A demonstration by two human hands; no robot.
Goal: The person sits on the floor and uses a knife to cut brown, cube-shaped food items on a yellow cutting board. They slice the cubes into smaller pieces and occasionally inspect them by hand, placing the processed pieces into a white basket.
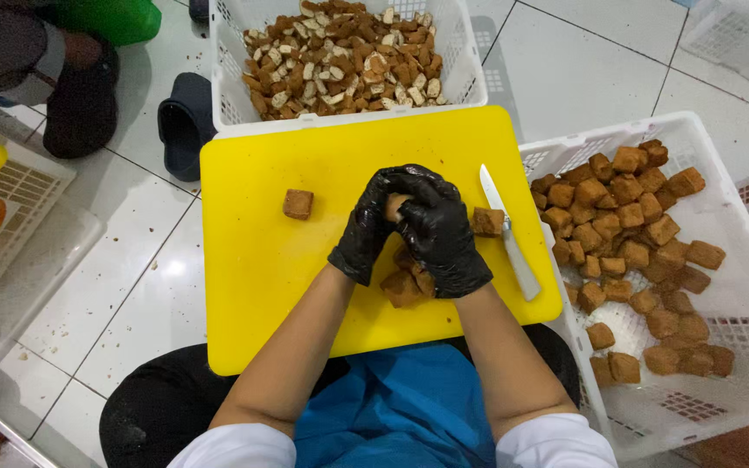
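Brown fried cube [394,206] pinched over the middle of the yellow cutting board [262,286], gloved left hand [370,227] and right hand [439,236] both curled tight around it. Could crumble under too hard a squeeze. Loose cubes [405,282] beneath the wrists, knife [506,232] just beside, easily knocked.

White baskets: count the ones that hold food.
2. One basket sits beyond the yellow board, full of cut pieces. The other basket is right of the board, holding brown cubes. More empty white crates lie at the picture's edges, partly out of view.
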